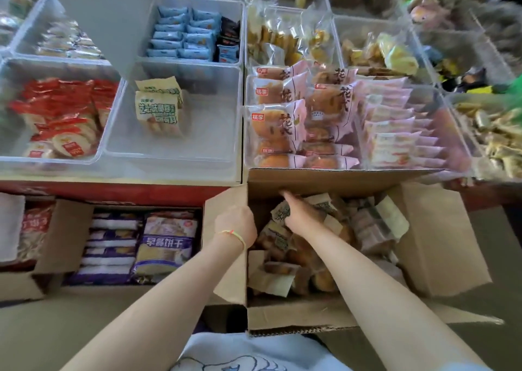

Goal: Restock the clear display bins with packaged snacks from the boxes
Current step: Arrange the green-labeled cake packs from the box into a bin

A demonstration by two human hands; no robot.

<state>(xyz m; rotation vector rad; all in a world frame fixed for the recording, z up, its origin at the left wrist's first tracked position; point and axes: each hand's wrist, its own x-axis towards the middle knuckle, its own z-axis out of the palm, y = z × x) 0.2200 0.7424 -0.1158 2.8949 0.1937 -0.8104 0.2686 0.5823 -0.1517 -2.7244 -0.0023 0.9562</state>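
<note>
Snack shop, restocking corner | rows of clear display bins across upper frame, each sorted by kind: red rice crackers at left, pink bun packs centre right, blue packets top centre | open cardboard boxes of wrapped stock along lower frame | biscuit bags boxed lower left

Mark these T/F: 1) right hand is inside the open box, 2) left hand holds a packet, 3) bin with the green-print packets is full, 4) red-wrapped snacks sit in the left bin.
1) True: the right hand reaches among packets in the open box.
2) False: the left hand grips the box flap.
3) False: the green-print packets are few; their bin is mostly bare.
4) True: red-wrapped snacks.
</note>
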